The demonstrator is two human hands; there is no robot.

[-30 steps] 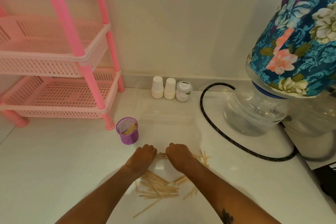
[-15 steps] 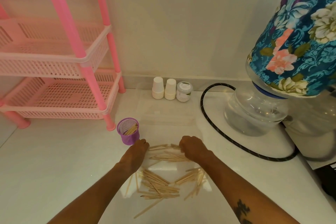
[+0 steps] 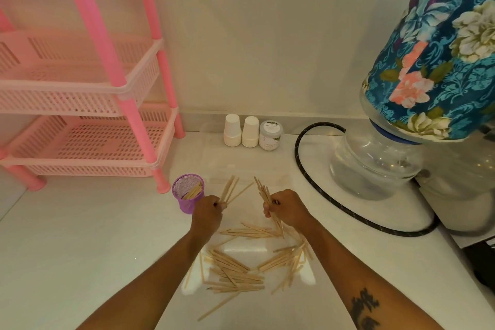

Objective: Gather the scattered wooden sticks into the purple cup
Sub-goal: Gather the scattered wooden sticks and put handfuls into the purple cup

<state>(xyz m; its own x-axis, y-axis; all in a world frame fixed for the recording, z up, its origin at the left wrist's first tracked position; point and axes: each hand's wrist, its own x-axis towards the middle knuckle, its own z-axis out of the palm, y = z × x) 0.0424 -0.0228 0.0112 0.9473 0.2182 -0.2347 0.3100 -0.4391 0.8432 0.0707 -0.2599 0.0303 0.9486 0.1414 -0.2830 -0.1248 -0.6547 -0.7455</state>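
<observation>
Head view: we see both hands closed around bundles of wooden sticks. The left hand (image 3: 207, 210) grips a small bundle (image 3: 231, 190) fanning toward one o'clock, just beside the purple cup (image 3: 188, 197), which stands at its ten o'clock on the white counter (image 3: 80, 249) and already holds a few sticks. The right hand (image 3: 286, 207) grips a thicker bundle (image 3: 263, 193) pointing toward eleven o'clock, its lower ends trailing down past the wrist. The two hands are apart. At six o'clock from them, the scattered sticks (image 3: 235, 268) lie loose on the counter in overlapping heaps. Two white cups (image 3: 241, 130) and a small jar (image 3: 271, 134) stand at twelve o'clock against the wall.
</observation>
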